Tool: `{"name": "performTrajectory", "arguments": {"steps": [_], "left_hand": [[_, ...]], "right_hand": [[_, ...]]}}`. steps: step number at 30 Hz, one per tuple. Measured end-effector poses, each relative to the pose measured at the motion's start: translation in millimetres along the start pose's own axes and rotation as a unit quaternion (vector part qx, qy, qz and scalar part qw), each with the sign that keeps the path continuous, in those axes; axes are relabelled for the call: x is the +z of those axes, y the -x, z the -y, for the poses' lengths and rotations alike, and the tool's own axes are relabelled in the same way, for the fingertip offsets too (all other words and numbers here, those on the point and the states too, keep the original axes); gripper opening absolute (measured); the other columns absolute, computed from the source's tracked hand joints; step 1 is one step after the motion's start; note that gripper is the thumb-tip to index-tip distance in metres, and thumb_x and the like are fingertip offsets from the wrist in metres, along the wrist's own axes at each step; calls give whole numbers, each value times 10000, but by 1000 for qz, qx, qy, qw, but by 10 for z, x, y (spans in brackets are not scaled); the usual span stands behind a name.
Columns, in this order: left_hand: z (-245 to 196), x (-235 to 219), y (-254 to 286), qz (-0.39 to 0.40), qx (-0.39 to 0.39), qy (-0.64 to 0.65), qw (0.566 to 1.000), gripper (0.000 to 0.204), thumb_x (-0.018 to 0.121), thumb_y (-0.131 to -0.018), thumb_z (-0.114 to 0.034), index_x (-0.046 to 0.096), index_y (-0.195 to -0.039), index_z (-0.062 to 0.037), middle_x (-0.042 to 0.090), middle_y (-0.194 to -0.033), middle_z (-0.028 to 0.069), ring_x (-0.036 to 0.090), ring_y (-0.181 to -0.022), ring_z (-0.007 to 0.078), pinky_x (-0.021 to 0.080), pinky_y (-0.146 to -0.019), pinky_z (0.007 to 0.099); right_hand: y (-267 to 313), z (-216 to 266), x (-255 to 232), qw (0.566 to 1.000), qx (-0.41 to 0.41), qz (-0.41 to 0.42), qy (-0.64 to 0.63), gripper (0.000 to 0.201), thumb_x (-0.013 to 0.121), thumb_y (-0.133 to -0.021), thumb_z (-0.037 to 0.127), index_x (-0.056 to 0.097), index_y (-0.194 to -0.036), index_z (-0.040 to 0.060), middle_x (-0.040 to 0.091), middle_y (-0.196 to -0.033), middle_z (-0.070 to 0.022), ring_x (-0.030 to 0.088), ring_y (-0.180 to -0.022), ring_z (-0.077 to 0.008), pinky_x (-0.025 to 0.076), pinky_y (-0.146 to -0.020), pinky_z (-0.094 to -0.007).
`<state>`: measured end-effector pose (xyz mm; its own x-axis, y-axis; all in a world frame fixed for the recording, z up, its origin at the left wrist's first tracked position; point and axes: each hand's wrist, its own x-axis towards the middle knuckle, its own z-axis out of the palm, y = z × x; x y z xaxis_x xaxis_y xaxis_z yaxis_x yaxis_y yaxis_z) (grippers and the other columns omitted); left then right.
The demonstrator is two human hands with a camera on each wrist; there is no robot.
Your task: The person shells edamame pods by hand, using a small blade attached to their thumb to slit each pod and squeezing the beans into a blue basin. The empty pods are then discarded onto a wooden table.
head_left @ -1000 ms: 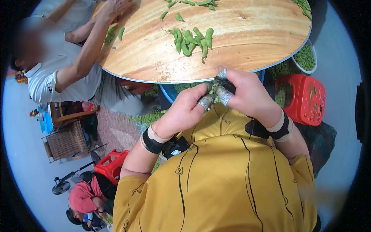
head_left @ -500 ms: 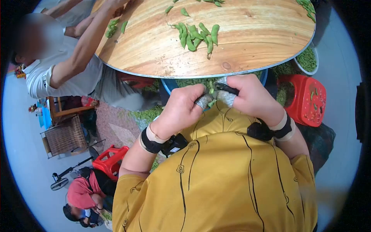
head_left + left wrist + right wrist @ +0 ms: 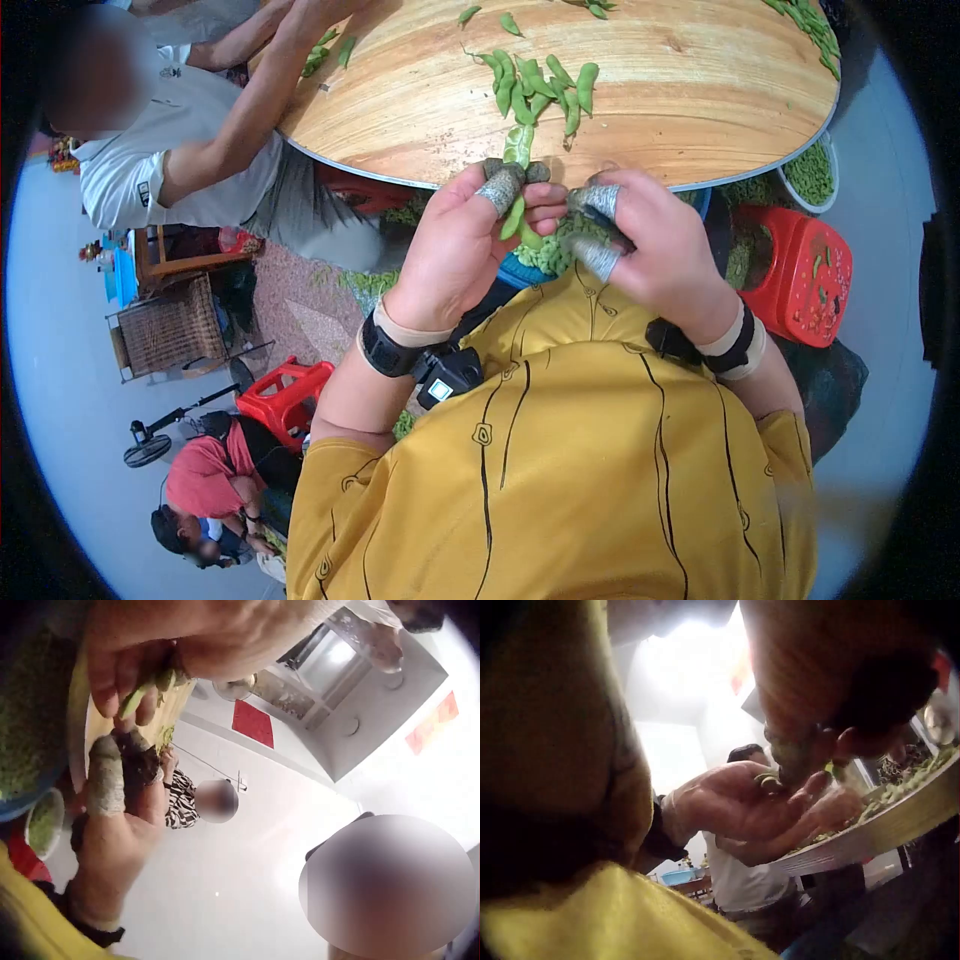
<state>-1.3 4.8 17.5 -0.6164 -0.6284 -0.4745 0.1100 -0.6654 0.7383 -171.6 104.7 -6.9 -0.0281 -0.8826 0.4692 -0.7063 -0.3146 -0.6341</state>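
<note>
My left hand (image 3: pixel 455 240) pinches a split-open soybean pod (image 3: pixel 518 145) between wrapped thumb and finger, over the table's near edge. More green pods (image 3: pixel 528 236) sit against its fingers. In the left wrist view, my left hand (image 3: pixel 217 645) is above, with a green pod (image 3: pixel 135 701) at its fingers. Just to the right, my right hand (image 3: pixel 655 235) is blurred, its thumb and forefinger wrapped in grey tape. A small black object (image 3: pixel 606 222) sits between them; I cannot tell its kind. Beneath the hands, a blue basin (image 3: pixel 515 270) holds shelled green beans (image 3: pixel 545 257).
On the round wooden table (image 3: pixel 400 130) lies a pile of pods (image 3: pixel 540 88), with more pods (image 3: pixel 815 40) at the right edge. A red stool (image 3: pixel 800 275) and a white tub (image 3: pixel 822 180) of beans stand right. Another person (image 3: pixel 200 150) sits left, arms over the table.
My hands were together at a pod below the table edge. The left has moved up and away with the pod, which now shows split open; the right has drawn apart.
</note>
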Motion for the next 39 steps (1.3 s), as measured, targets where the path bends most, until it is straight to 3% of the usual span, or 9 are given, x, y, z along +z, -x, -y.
{"name": "performTrajectory", "arguments": {"steps": [9,12,15,18,22,25,28,30,39], "left_hand": [[107,73,-79,12,-16,-30,999,207,425,-940,-66,533,-1110,-19,618,-1027,89,601,-912,174,481,-827,312],[158,25,-106,36,7,-16,999,223,448,-932,-67,527,-1136,-24,616,-1048,87,609,-949,175,500,-833,321],[68,14,-39,49,7,-27,998,254,491,-904,-37,517,-1157,-20,617,-1060,89,614,-958,182,511,-836,331],[-16,23,36,86,18,-59,994,297,529,-868,18,493,-1162,-1,616,-1062,90,617,-940,177,520,-826,312],[59,11,-4,111,70,-152,980,327,556,-838,62,491,-1155,14,617,-1039,70,614,-890,137,513,-811,270],[97,-10,-31,147,87,-194,966,302,598,-837,17,547,-1135,13,637,-1016,71,619,-883,142,508,-819,291],[41,57,-27,154,33,-230,960,234,599,-853,-13,584,-1085,13,641,-983,42,596,-868,105,492,-789,263],[125,7,-77,149,66,-244,956,209,595,-863,-25,597,-1068,11,640,-969,28,582,-864,87,481,-777,247],[159,87,-109,114,98,-232,961,132,571,-882,-22,619,-1000,10,601,-853,-21,521,-801,40,438,-702,202]], "right_hand": [[-60,146,91,999,-45,10,13,401,740,-618,113,527,-950,38,536,-810,-106,574,-627,-292,481,-530,-355],[-68,159,76,1000,-12,-4,23,346,729,-634,108,551,-921,35,532,-766,-123,561,-626,-317,484,-548,-357],[-100,169,-21,996,76,-3,-35,246,700,-710,64,592,-925,14,561,-731,-81,593,-638,-236,495,-587,-308],[-98,148,-98,888,289,-16,-357,190,637,-818,20,631,-1007,5,597,-793,14,559,-774,-63,476,-698,-239],[-71,36,-131,899,280,-1,-337,183,632,-816,13,635,-999,2,600,-812,-4,560,-804,-73,473,-714,-240],[-71,2,-134,955,204,-2,-213,181,625,-822,15,638,-1002,-1,596,-833,-10,546,-807,-72,462,-708,-235],[-86,24,-123,952,184,5,-244,177,617,-841,41,640,-1012,6,583,-801,5,535,-747,-77,448,-678,-223],[-101,73,-135,876,295,24,-380,159,608,-862,80,648,-1006,28,564,-745,29,505,-640,-57,425,-594,-204],[-103,46,-190,859,360,40,-360,166,555,-896,98,607,-1044,44,558,-704,45,477,-540,-15,385,-467,-186]]}}
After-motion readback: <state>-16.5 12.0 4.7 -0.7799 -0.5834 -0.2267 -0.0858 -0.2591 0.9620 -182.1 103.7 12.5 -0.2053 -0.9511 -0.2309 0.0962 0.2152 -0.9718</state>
